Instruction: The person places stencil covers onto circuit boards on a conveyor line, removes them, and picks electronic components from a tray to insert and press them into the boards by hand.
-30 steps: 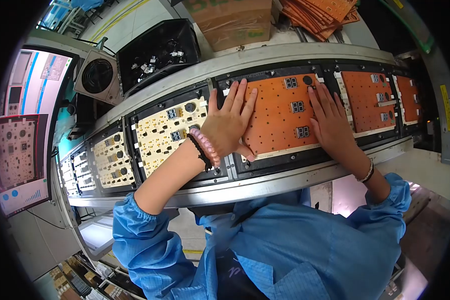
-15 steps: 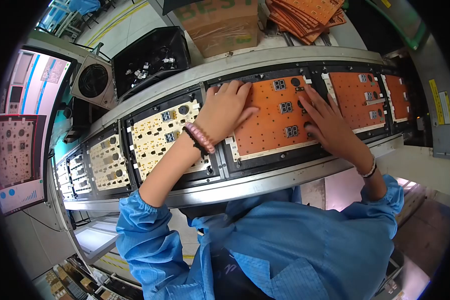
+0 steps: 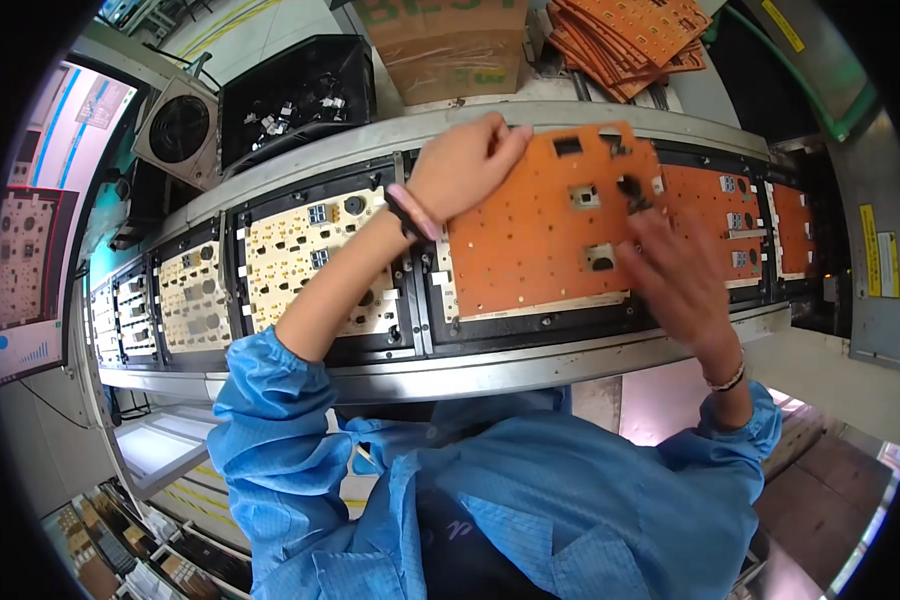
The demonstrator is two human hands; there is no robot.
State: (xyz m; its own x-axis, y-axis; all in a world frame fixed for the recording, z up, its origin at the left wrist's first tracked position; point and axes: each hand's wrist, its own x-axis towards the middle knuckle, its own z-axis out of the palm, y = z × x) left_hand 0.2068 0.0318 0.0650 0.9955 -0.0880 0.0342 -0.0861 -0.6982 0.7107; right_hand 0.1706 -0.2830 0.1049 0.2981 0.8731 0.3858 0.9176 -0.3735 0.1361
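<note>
1. Head view, step in hand: judged from the raised, tilted orange sheet (image 3: pixel 520 240), the person is handling it loose above the black frame (image 3: pixel 530 329), at the centre of the frame of view. A strip of pale board (image 3: pixel 540 309) shows along its lower edge.
2. The left hand (image 3: pixel 460 170), upper centre, has its fingers curled closed over the sheet's upper left edge, with that edge in its grip.
3. The right hand (image 3: pixel 680 285), right of centre, is blurred, its fingers spread and partly open beside the sheet's right edge. Whether it touches the sheet cannot be told.
4. As a judgement, the next move calls for support on the right side too, and a level, even hold so the thin sheet does not bend or catch on parts beneath.
5. The sheet's windowed side points right; its three square windows run from upper centre downward, leaning slightly right. Its sides look close in length, so the long axis is hard to tell.
6. A populated pale board (image 3: pixel 315 265) lies to the left and another orange sheet (image 3: pixel 705 215) to the right.
</note>
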